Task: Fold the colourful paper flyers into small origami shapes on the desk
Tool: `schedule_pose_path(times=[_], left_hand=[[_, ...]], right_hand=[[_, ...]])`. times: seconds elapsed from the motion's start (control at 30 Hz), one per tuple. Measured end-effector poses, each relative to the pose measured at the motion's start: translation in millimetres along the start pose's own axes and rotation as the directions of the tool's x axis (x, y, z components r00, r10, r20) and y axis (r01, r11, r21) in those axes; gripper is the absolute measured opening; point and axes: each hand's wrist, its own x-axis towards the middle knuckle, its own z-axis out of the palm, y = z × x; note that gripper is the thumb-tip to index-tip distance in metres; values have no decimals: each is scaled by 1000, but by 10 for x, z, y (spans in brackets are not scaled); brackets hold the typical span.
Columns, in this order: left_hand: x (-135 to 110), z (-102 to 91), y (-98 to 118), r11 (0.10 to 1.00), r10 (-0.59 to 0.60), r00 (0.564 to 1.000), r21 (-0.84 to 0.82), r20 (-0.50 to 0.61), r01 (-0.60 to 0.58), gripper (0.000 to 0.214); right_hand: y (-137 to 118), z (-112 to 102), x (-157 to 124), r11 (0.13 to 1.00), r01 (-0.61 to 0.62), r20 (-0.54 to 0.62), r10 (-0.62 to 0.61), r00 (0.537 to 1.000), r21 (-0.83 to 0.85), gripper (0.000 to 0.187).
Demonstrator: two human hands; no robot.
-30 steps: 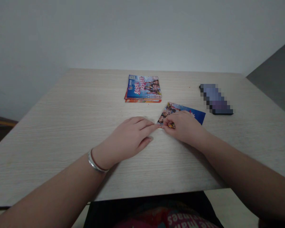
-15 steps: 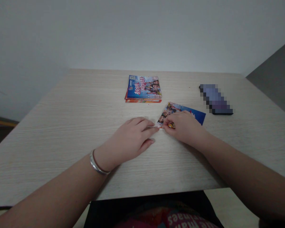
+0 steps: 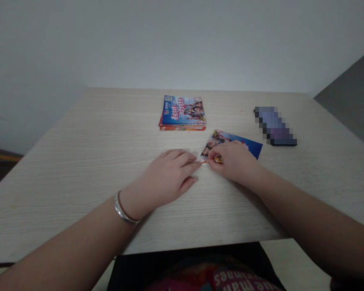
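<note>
Flyer [image 3: 251, 148] lies flat on the table [image 3: 79, 161], its near corner pinched by the right hand [image 3: 235, 161]. The left hand [image 3: 166, 178] (palm down, fingers together) touches that corner; a stack of booklets [image 3: 183, 112] sits beyond.

Our head camera looked forward and down, close over our left hand [image 3: 166, 176] and right hand [image 3: 235, 161] on the table [image 3: 79, 153].

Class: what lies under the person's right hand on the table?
A blue leaflet lies under the right hand, its far end showing. The hand covers the near part, so the print there cannot be seen.
</note>
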Motion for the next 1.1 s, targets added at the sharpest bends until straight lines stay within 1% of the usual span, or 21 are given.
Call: schedule_pose_path(times=[0.1,0.17,0.27,0.3,0.37,0.43,0.5,0.63,0.73,0.8,0.87,0.93,1.03,1.1], left_hand=[[3,-18,-11,999,-26,1000,-47,-18,25,34],[7,-31,-28,993,-77,996,-93,-33,74,32],[15,-37,-49,983,-156,985,-114,-77,147,30],[18,-34,-51,983,-154,983,-115,-97,142,29],[20,-19,-44,990,-97,989,-113,-112,84,28],[18,1,-29,995,-9,996,-99,-83,0,32],[16,16,-12,997,38,998,-62,-39,-41,35],[24,4,18,998,48,999,31,-12,-47,34],[43,-39,43,997,35,999,65,1,-35,34],[54,-71,57,996,12,1000,83,16,-13,35],[61,-98,66,993,-27,999,112,38,23,37],[63,-115,70,988,-63,996,143,62,54,38],[65,-121,69,983,-83,994,172,77,69,42],[67,-115,69,981,-79,994,181,76,65,45]], right_hand=[[6,-2,-5,1000,-3,-14,3,1000,9,19],[14,-1,-11,1000,4,-14,-4,1000,12,20],[29,8,-19,1000,10,-10,-9,1000,12,19],[32,12,-21,1000,11,-12,-11,1000,11,19],[30,21,-23,1000,15,-22,-14,1000,9,19],[18,25,-23,1000,21,-27,-21,999,6,20],[5,23,-23,1000,23,-29,-23,999,3,20],[56,-19,-40,1000,27,-34,-28,999,-7,19],[211,-90,-68,1000,15,-31,-15,999,-12,22],[345,-136,-78,1000,14,3,-14,1000,-5,25],[463,-159,-73,999,0,42,-1,999,35,27],[535,-151,-55,993,-62,31,59,998,100,28],[547,-103,-27,965,-122,19,120,993,232,27],[516,-76,-20,947,-155,8,159,987,281,29]])
